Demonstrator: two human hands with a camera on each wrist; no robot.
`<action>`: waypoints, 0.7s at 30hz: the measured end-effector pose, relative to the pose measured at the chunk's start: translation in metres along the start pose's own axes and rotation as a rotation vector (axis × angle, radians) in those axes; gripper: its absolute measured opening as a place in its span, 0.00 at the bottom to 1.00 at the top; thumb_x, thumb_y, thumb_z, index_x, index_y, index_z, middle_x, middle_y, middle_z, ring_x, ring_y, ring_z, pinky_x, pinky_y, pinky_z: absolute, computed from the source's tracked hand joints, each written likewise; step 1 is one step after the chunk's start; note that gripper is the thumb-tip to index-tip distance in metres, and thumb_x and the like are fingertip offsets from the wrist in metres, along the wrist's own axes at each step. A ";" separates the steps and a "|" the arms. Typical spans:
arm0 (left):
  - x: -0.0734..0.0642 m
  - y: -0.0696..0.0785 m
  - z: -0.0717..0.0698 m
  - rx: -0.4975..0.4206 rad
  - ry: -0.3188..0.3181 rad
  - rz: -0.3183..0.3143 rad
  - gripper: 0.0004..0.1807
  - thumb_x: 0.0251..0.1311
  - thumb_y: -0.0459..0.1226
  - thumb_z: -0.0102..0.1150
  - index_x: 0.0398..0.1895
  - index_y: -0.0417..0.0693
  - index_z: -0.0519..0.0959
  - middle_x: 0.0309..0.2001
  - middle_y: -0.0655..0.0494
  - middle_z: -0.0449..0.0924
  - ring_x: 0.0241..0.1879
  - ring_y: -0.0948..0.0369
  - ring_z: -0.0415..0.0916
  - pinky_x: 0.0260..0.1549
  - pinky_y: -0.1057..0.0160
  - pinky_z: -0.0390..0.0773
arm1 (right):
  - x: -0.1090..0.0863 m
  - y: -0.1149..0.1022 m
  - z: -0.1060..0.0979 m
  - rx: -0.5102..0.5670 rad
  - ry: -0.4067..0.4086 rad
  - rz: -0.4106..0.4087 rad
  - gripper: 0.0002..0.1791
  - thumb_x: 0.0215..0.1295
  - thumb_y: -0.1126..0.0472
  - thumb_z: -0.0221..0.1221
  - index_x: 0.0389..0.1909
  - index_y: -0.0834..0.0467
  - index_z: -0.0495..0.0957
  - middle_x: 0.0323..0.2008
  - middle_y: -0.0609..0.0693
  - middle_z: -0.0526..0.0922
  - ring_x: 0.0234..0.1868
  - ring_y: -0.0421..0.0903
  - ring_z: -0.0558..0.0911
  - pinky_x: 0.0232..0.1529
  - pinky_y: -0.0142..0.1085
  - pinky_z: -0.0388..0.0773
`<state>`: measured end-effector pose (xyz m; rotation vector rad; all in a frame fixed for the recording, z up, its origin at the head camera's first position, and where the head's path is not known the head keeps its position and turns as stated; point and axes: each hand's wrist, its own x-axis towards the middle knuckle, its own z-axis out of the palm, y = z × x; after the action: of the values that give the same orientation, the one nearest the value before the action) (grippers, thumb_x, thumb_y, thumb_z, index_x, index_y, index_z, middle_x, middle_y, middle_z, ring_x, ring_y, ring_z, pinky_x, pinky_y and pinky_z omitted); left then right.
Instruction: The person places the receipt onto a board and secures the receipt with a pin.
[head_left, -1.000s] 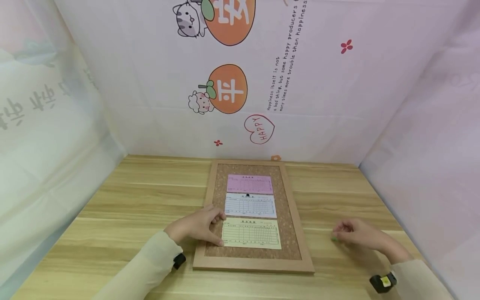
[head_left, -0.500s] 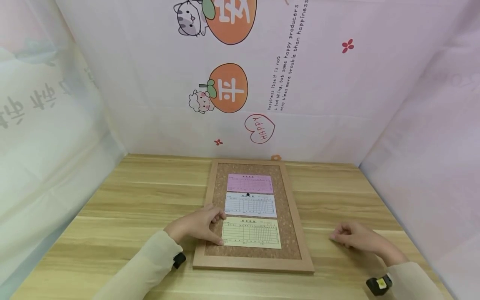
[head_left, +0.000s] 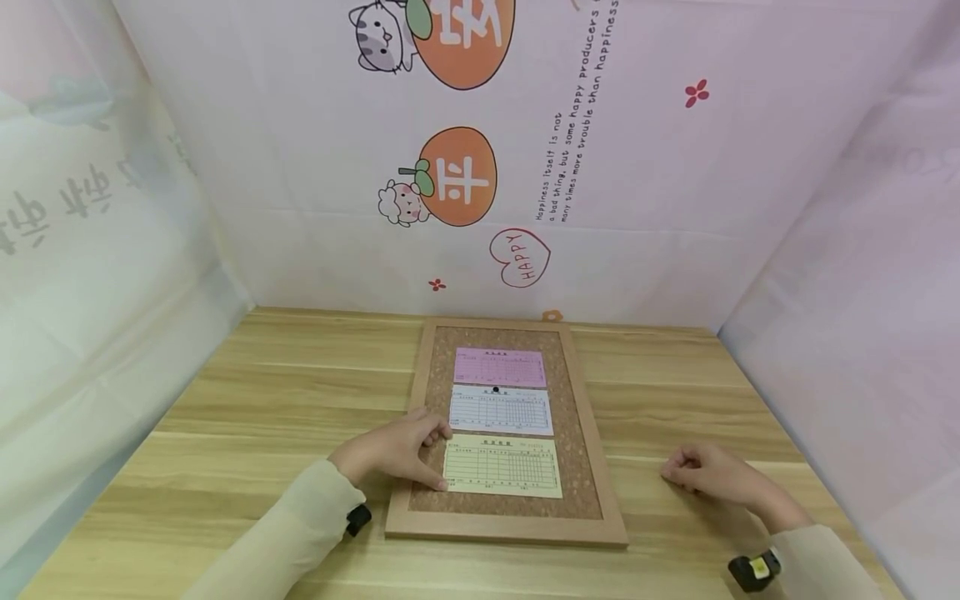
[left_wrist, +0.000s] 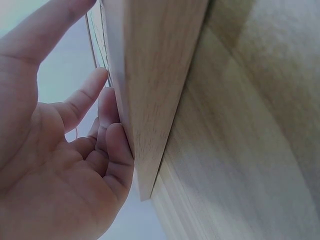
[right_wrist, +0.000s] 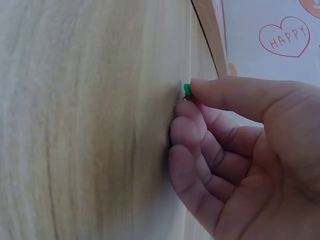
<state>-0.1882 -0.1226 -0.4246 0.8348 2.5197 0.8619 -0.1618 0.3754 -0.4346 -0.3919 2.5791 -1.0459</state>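
On the table lies a framed cork board [head_left: 588,467] with three printed slips: a pink slip [head_left: 498,368] at the top, a pale blue slip [head_left: 501,412] with a black pushpin [head_left: 496,389] at its upper edge, and a yellow slip [head_left: 502,467] lowest. My left hand [head_left: 401,450] rests over the board's left frame, thumb tip at the yellow slip's lower left corner, its lower fingers against the frame [left_wrist: 155,90] in the left wrist view. Right of the board, my right hand [head_left: 708,475] pinches a small green pushpin [right_wrist: 188,90] close over the table, other fingers curled.
The wooden table [head_left: 300,367] extends on both sides of the board. A white printed cloth [head_left: 637,208] stands behind it, with plain-looking side cloths at left [head_left: 112,333] and right [head_left: 862,292]. Black wrist cameras sit on both wrists.
My right hand has shifted slightly left, and the green pushpin visible at its fingertips in the first head frame is hidden there now. The left hand, slips and board have stayed put.
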 end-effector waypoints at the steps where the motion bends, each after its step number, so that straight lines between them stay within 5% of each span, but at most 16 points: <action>1: 0.000 0.000 0.000 0.001 0.001 0.000 0.37 0.47 0.48 0.80 0.56 0.42 0.72 0.47 0.53 0.68 0.48 0.57 0.67 0.52 0.54 0.72 | 0.000 0.000 0.000 0.000 0.002 0.002 0.08 0.71 0.62 0.59 0.39 0.65 0.80 0.28 0.50 0.77 0.28 0.39 0.75 0.28 0.33 0.76; 21: 0.001 0.000 0.000 0.000 -0.002 0.008 0.36 0.47 0.47 0.80 0.56 0.42 0.72 0.46 0.53 0.69 0.47 0.57 0.66 0.51 0.55 0.72 | 0.009 -0.013 0.001 0.103 0.033 0.016 0.18 0.70 0.61 0.61 0.51 0.72 0.79 0.37 0.54 0.84 0.34 0.45 0.81 0.34 0.35 0.80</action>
<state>-0.1888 -0.1216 -0.4246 0.8463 2.5162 0.8634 -0.1681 0.3625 -0.4284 -0.3302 2.5396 -1.1834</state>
